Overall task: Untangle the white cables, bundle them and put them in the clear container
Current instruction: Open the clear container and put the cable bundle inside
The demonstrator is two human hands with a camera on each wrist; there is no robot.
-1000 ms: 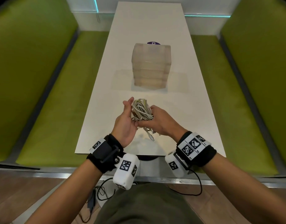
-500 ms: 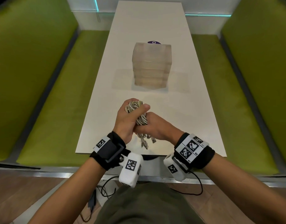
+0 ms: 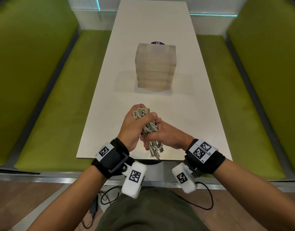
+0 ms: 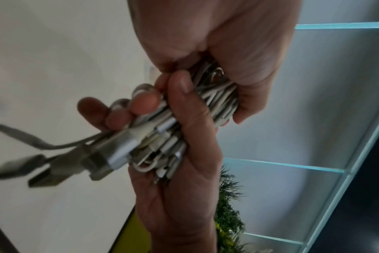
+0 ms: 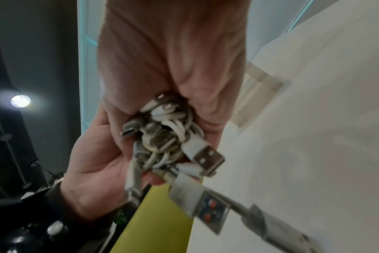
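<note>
My left hand (image 3: 133, 125) is closed around the far end of the bundle of thin white cables (image 3: 147, 126), and my right hand (image 3: 166, 136) is curled around its near end, so both hands touch each other above the near edge of the long white table (image 3: 185, 105). The metal plugs (image 3: 157, 150) hang loose under my right hand. The clear plastic container (image 3: 155, 66) stands farther away at the middle of the table, well apart from the cables.

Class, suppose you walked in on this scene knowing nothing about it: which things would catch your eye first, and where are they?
First, the bundle of white cables gripped by both the left hand and the right hand above the near end of the white table, plugs dangling below. Next, the clear container standing further along the table, apart from the hands. Green benches flank the table on both sides.
</note>
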